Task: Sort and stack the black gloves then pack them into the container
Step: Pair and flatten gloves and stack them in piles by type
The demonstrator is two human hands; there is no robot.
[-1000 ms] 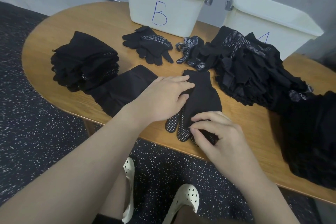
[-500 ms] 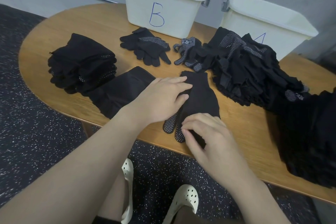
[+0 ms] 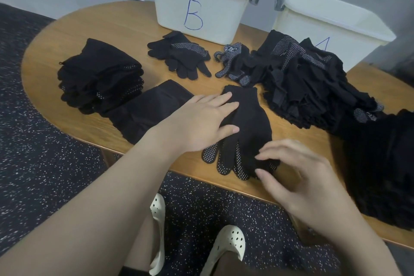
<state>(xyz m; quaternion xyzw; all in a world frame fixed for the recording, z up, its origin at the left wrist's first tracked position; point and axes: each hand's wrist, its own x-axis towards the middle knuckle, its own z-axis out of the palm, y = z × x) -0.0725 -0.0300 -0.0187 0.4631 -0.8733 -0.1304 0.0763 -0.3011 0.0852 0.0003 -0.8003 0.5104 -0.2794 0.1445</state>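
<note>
Oval wooden table [image 3: 125, 29], seen from above. Centre front: a black glove pair [image 3: 243, 132] lies flat, cuff away from the person, dotted fingers pointing at the near edge. Left hand [image 3: 201, 125] lies flat on the cuff half of it, fingers straight, pressing down, gripping nothing. Right hand [image 3: 298, 177] sits at the glove's fingertips, its fingers bent and their tips touching the fabric; whether they pinch it cannot be told.

Left of the pair: a folded black stack [image 3: 152, 110], and beyond that a taller stack of gloves [image 3: 100, 74] near the table's left end. Farther back, a loose glove pair [image 3: 181, 56] and a crumpled dotted glove [image 3: 233, 63]. To the right, a big unsorted heap of gloves [image 3: 313, 83], with another dark pile [image 3: 385, 163] at the right edge.

Two white bins stand at the back: bin marked B [image 3: 201, 0], and a second bin [image 3: 331, 27] to its right, its letter partly hidden by the heap.

Below the table edge: speckled floor [image 3: 44, 152], white perforated clogs [image 3: 226, 246].
</note>
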